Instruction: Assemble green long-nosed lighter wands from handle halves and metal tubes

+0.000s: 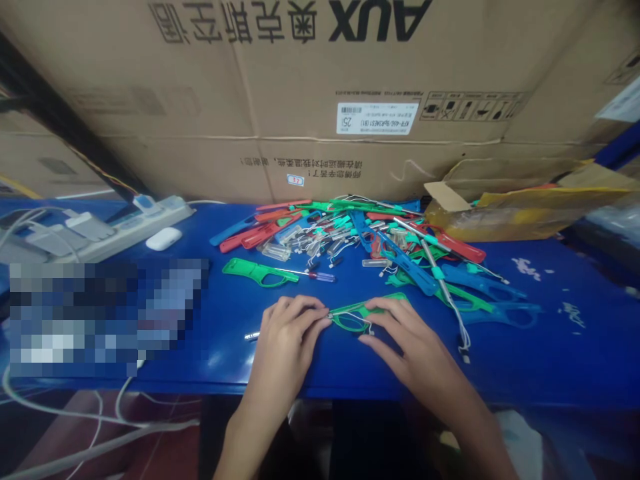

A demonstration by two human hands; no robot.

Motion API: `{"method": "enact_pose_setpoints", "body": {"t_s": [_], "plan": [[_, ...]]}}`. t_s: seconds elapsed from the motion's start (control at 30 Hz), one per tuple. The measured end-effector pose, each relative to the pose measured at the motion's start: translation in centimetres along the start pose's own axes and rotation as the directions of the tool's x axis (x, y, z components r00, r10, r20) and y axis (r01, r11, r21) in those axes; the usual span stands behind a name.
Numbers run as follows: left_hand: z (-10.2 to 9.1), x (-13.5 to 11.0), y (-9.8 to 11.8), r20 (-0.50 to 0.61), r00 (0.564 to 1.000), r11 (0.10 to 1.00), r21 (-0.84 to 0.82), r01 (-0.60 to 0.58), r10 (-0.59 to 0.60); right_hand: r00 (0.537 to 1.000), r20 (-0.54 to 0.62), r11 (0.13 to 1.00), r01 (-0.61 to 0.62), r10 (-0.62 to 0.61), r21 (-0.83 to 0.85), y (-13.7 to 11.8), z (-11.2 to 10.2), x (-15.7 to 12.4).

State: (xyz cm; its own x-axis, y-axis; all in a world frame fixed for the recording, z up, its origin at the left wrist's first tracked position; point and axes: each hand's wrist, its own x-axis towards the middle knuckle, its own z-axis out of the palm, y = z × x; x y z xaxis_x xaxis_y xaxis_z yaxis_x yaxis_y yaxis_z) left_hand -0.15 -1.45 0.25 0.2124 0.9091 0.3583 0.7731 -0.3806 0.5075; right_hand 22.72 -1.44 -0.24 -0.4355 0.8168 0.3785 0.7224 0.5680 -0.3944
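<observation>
My left hand (286,333) pinches a green lighter casing (347,309) at its narrow end, just above the table. A metal tube (251,337) shows on the far side of that hand, in line with the casing. My right hand (407,337) grips the wide end, fingers on top and thumb below. Thin white wires run across the casing's trigger loop to a small connector (371,329) by my right fingertips. Beyond my hands lies another green lighter casing (250,270), beside a screwdriver (323,276) with a clear purplish handle.
A heap of red, blue and green casings, metal tubes and wired parts (345,233) covers the back middle. An opened carton (505,217) stands at back right, before a large cardboard box (280,87). At left are a power strip (135,227) and a white earphone case (164,239).
</observation>
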Motion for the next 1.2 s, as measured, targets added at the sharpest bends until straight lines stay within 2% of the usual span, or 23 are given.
{"method": "enact_pose_setpoints", "body": {"t_s": [0.5,0.83,1.2], "plan": [[-0.04,0.13,0.05,0.018,1.000,1.000,-0.014,0.002,-0.002,0.999,0.020,0.999,-0.045,0.045,-0.008,0.02,0.01,-0.08],[-0.06,0.12,0.03,0.025,1.000,1.000,-0.014,-0.004,0.005,0.999,0.031,0.999,-0.029,0.029,-0.024,0.12,0.49,-0.32],[0.02,-0.01,0.16,0.013,1.000,1.000,0.003,-0.014,0.014,0.998,0.054,0.999,-0.021,0.023,-0.028,0.04,0.10,-0.07]]}}
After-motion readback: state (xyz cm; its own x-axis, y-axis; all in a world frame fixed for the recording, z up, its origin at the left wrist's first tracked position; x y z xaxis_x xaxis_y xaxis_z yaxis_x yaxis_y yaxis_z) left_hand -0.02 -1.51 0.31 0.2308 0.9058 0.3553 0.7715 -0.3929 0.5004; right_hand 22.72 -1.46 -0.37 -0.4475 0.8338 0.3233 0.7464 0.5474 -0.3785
